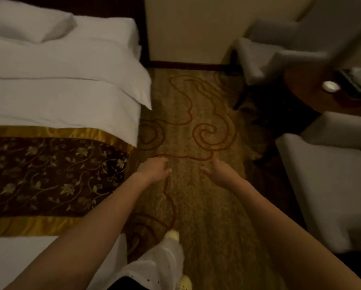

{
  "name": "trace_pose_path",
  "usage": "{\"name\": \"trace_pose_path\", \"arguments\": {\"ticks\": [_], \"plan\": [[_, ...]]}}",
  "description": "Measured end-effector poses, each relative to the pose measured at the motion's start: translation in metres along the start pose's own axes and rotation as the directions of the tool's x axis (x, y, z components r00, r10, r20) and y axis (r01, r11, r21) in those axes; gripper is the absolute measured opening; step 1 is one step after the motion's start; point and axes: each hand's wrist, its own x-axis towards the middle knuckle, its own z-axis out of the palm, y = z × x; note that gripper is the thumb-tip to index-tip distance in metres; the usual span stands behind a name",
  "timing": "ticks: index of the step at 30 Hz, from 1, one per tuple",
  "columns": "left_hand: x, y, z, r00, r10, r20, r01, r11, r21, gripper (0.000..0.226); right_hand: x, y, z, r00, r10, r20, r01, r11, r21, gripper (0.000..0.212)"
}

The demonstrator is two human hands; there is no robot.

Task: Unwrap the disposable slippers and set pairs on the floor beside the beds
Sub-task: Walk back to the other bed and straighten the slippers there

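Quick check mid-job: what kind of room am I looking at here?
Most likely a hotel guest room: a made bed with a gold-edged runner, patterned carpet, and pale armchairs by a small round table.

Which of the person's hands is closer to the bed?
The left hand. It hangs over the carpet right beside the edge of the bed, while the right hand is farther out over the carpet, toward the chairs.
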Motion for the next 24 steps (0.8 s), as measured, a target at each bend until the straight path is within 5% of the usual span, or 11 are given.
{"name": "trace_pose_path", "arguments": {"ticks": [16, 24], "plan": [[0.191, -0.065, -0.068, 0.892, -0.448, -0.052, 0.42, 0.868, -0.266, 0.037, 0.31, -0.088, -0.074, 0.88, -0.381, 0.284, 0.434, 0.887, -0.157, 0.059], [0.273, -0.071, -0.032, 0.709, -0.704, -0.019, 0.626, 0.643, -0.442, 0.044, 0.441, -0.121, -0.066, 0.692, -0.51, 0.511, 0.697, 0.657, -0.287, 0.053]]}}
